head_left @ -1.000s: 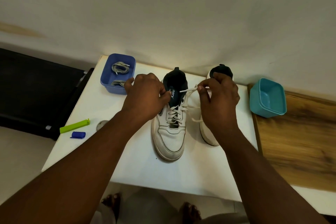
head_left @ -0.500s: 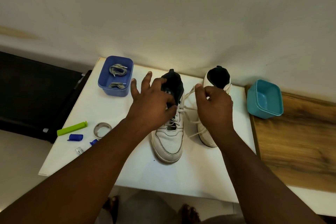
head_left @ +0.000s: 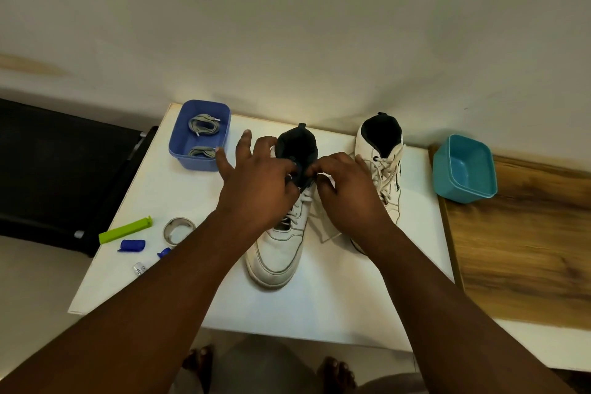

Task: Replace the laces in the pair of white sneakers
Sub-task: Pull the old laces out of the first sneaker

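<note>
Both hands (head_left: 259,182) closed onto left sneaker's (head_left: 281,233) loosened white lace (head_left: 305,198).

White table (head_left: 335,307): near edge is bare from the toe of the left sneaker (head_left: 275,262) across to the right corner, open for a hand. Both hands, left hand (head_left: 256,182) and right hand (head_left: 345,192), crowd the gap between left sneaker and right sneaker (head_left: 383,153); loose lace ends lie there too. Far left corner blocked by the blue bin (head_left: 198,137). Left edge cluttered: green clip (head_left: 124,230), tape ring (head_left: 178,229), small blue cap (head_left: 131,246). Teal bin (head_left: 463,168) stands just off the right edge, on the wooden surface (head_left: 524,253). Wall closes the far edge
</note>
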The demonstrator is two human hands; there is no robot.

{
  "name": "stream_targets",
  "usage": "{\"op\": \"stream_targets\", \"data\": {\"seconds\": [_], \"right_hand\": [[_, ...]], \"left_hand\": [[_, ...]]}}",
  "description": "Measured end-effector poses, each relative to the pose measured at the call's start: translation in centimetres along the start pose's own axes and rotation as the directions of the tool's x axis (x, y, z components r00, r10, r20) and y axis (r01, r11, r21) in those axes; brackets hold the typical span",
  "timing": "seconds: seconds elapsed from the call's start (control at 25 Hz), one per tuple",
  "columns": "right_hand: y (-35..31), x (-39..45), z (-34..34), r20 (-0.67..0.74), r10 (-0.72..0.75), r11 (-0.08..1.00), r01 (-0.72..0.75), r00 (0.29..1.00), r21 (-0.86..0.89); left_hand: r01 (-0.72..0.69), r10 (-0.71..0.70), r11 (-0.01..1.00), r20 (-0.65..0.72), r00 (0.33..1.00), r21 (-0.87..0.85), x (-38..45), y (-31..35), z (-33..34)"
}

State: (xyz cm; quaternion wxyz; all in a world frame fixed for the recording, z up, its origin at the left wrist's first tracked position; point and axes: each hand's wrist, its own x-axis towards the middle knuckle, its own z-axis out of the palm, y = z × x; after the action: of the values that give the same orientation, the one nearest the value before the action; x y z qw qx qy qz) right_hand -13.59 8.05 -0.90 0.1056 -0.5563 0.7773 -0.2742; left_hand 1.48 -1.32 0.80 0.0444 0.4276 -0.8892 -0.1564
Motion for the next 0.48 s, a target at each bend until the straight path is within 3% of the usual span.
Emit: {"op": "stream_targets", "data": {"seconds": [0.12,0.2,0.4,0.48], "right_hand": [[0.02,0.10,0.15,0.000,-0.017,0.999,0.017,1.000,0.035],[0.08,0.19,0.18,-0.003,-0.025,0.998,0.025,1.000,0.056],[-0.53,0.15,0.48,-0.013,-0.025,0.989,0.027,1.000,0.142],[-0.54,0.14,0.51,-0.033,-0.012,0.987,0.017,0.999,0.160]], "left_hand": [[-0.086,0.088,0.996,0.074,0.993,-0.024,0.25,-0.30,-0.21],[-0.107,0.107,0.994,0.047,0.993,-0.001,0.37,-0.60,-0.42],[0.102,-0.115,0.993,-0.246,0.962,-0.067,0.27,-0.83,-0.68],[0.058,-0.077,0.992,-0.181,0.980,-0.108,0.43,-0.85,-0.67]]}}
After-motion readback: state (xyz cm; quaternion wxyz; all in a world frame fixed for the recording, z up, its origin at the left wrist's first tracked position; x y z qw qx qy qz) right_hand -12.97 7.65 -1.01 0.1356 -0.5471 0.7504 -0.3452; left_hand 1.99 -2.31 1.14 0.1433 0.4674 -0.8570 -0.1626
